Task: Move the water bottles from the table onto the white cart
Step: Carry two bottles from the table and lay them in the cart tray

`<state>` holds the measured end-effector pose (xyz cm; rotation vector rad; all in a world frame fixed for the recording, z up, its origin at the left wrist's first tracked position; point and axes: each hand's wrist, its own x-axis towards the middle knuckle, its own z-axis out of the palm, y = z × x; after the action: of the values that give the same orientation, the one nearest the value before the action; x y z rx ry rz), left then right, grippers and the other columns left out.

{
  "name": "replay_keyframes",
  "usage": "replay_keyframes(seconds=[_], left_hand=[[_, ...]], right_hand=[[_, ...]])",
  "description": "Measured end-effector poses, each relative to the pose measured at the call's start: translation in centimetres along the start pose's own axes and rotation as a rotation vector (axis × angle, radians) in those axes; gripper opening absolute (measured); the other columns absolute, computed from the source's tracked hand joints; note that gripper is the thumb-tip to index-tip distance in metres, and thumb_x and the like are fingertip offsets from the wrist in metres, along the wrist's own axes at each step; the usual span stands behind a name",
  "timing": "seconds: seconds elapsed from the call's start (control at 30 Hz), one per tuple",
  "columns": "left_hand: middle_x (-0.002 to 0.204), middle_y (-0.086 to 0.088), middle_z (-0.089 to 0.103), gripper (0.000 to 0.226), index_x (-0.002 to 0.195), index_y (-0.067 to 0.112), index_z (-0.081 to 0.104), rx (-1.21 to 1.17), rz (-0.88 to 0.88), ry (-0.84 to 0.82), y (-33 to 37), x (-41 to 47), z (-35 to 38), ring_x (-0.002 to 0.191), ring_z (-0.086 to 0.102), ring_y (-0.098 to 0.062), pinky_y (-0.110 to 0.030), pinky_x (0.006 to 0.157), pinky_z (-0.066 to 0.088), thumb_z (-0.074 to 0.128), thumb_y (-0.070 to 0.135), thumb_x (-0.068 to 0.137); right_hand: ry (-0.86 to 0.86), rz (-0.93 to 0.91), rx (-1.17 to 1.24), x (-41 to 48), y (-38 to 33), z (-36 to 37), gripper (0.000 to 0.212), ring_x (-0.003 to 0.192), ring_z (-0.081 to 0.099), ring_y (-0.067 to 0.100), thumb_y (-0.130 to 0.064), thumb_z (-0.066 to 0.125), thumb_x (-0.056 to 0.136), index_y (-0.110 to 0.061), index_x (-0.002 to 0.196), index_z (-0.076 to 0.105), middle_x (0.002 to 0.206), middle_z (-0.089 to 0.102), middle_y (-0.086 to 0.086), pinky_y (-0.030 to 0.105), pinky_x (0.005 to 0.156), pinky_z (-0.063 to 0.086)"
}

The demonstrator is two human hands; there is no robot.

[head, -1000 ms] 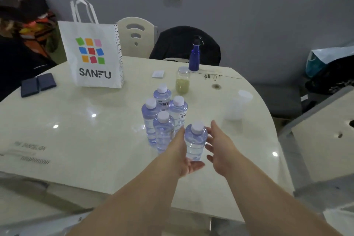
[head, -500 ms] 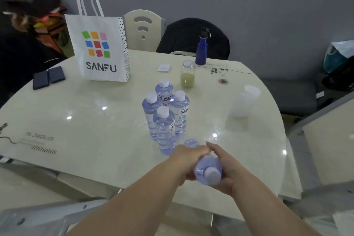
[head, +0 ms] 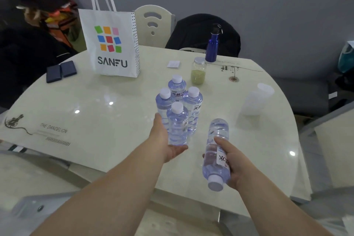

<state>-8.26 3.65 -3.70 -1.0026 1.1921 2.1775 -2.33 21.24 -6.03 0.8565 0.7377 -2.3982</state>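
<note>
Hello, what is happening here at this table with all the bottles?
A person is clearing water bottles off the table. The right hand holds one bottle tipped over, cap toward the camera, above the table. The left hand is open against the nearest bottle of the four standing in a cluster, not clearly gripping it. No white cart is in view.

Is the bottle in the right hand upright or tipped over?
Tipped: the bottle lies slanted in the right hand, white cap toward the camera, base pointing away.
</note>
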Motion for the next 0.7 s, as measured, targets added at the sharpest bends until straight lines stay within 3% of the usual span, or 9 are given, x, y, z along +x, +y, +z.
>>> replay_keyframes(seconds=[0.07, 0.13, 0.27, 0.37, 0.57, 0.63, 0.7], left_hand=[[0.065, -0.011, 0.059, 0.062, 0.070, 0.014, 0.056, -0.020, -0.042, -0.156, 1.0, 0.6, 1.0, 0.059, 0.059, -0.024, -0.034, 0.071, 0.047, 0.041, 0.073, 0.081], [0.067, -0.012, 0.055, 0.060, 0.081, 0.017, 0.059, 0.048, -0.051, -0.165, 1.4, 0.9, 2.0, 0.058, 0.056, -0.027, -0.034, 0.058, 0.049, 0.045, 0.075, 0.076], [0.073, -0.012, 0.065, 0.035, 0.088, 0.013, 0.060, -0.061, -0.031, -0.169, 1.2, 1.0, 2.4, 0.076, 0.060, -0.029, -0.033, 0.054, 0.048, 0.055, 0.047, 0.085], [0.089, -0.013, 0.065, 0.031, 0.100, 0.012, 0.065, -0.167, -0.072, -0.096, 0.8, 1.3, 2.0, 0.102, 0.064, -0.035, -0.029, 0.039, 0.053, 0.064, 0.037, 0.081], [0.083, -0.008, 0.059, 0.022, 0.085, 0.013, 0.056, -0.159, -0.033, -0.139, -1.4, 1.2, 1.1, 0.068, 0.061, -0.024, -0.034, 0.048, 0.059, 0.054, 0.035, 0.088], [0.070, -0.009, 0.065, 0.015, 0.082, 0.012, 0.060, -0.146, -0.083, -0.162, -2.4, 0.4, 0.3, 0.057, 0.064, -0.025, -0.034, 0.054, 0.058, 0.061, 0.027, 0.082], [0.067, -0.007, 0.064, 0.010, 0.076, 0.012, 0.063, -0.138, -0.099, -0.215, -3.3, -0.4, -0.6, 0.058, 0.063, -0.024, -0.030, 0.062, 0.055, 0.068, 0.016, 0.069]], right_hand=[[-0.004, -0.013, -0.103, 0.2, 0.5, 0.0, 0.028, 0.041, 0.051, 0.017, -0.018, 0.073, 0.066, -0.008, 0.081, 0.053, 0.065, 0.050, 0.006, 0.026, 0.047, 0.051], [0.011, -0.027, -0.165, 0.3, 0.7, -0.1, 0.031, 0.041, 0.052, 0.019, -0.020, 0.074, 0.068, -0.007, 0.085, 0.052, 0.066, 0.050, 0.009, 0.027, 0.045, 0.051], [0.109, -0.095, -0.323, 0.3, 0.5, -0.9, 0.031, 0.047, 0.059, 0.024, -0.025, 0.069, 0.083, -0.007, 0.103, 0.054, 0.075, 0.058, 0.016, 0.033, 0.049, 0.053], [0.081, -0.097, -0.286, 0.0, 0.4, -1.2, 0.035, 0.046, 0.057, 0.021, -0.024, 0.072, 0.076, -0.010, 0.101, 0.052, 0.070, 0.055, 0.010, 0.032, 0.046, 0.051], [0.116, -0.114, -0.202, -0.6, 0.9, -1.6, 0.028, 0.046, 0.056, 0.021, -0.024, 0.072, 0.079, -0.010, 0.095, 0.053, 0.071, 0.054, 0.009, 0.031, 0.047, 0.050], [0.097, -0.110, -0.156, -1.1, 1.1, -1.4, 0.027, 0.044, 0.056, 0.020, -0.023, 0.072, 0.077, -0.009, 0.091, 0.054, 0.070, 0.055, 0.010, 0.030, 0.045, 0.051], [0.106, -0.109, -0.147, -1.6, 1.3, -1.3, 0.024, 0.043, 0.057, 0.022, -0.026, 0.070, 0.080, -0.007, 0.088, 0.057, 0.070, 0.057, 0.014, 0.029, 0.047, 0.052]])
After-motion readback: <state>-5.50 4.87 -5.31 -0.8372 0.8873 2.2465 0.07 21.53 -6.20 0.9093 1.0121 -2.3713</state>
